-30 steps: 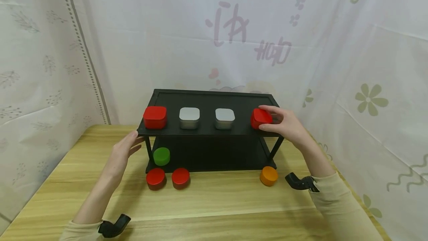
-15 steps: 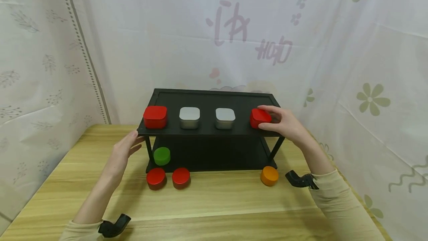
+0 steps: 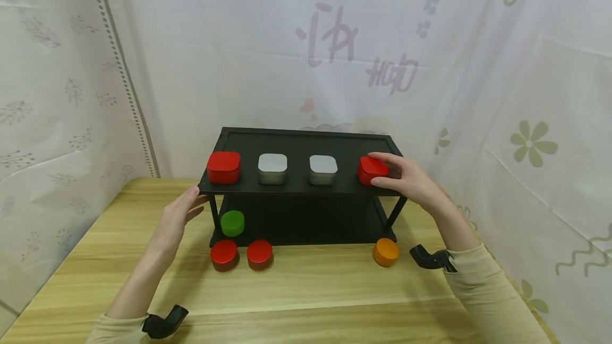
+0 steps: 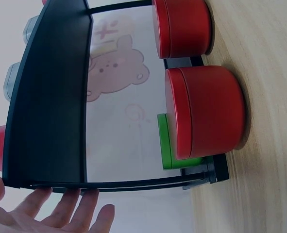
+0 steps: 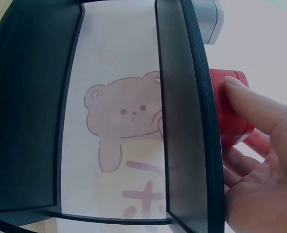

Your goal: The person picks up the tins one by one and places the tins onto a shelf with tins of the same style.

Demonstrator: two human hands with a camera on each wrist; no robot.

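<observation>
My right hand (image 3: 412, 178) grips a red square tin (image 3: 367, 170) at the right end of the black shelf's (image 3: 306, 145) upper board. In the right wrist view the thumb lies across the tin's (image 5: 226, 114) front, with fingers behind it. My left hand (image 3: 177, 216) touches the shelf's left end. Its thumb is at the front corner and its fingers stretch along the side, as the left wrist view shows. Another red square tin (image 3: 223, 168) stands at the upper board's left end. Between the red tins are two silver square tins, left (image 3: 272, 169) and right (image 3: 322, 170).
On the lower board at left is a green round tin (image 3: 232, 223). Two red round tins, left (image 3: 224, 255) and right (image 3: 260, 255), stand on the wooden table (image 3: 296, 301) before the shelf. An orange round tin (image 3: 385, 252) stands at front right. A patterned curtain (image 3: 239, 57) hangs behind.
Hardly anything differs: the head view shifts slightly. Both hands keep their places, the right one on the red square tin and the left one at the shelf's end.
</observation>
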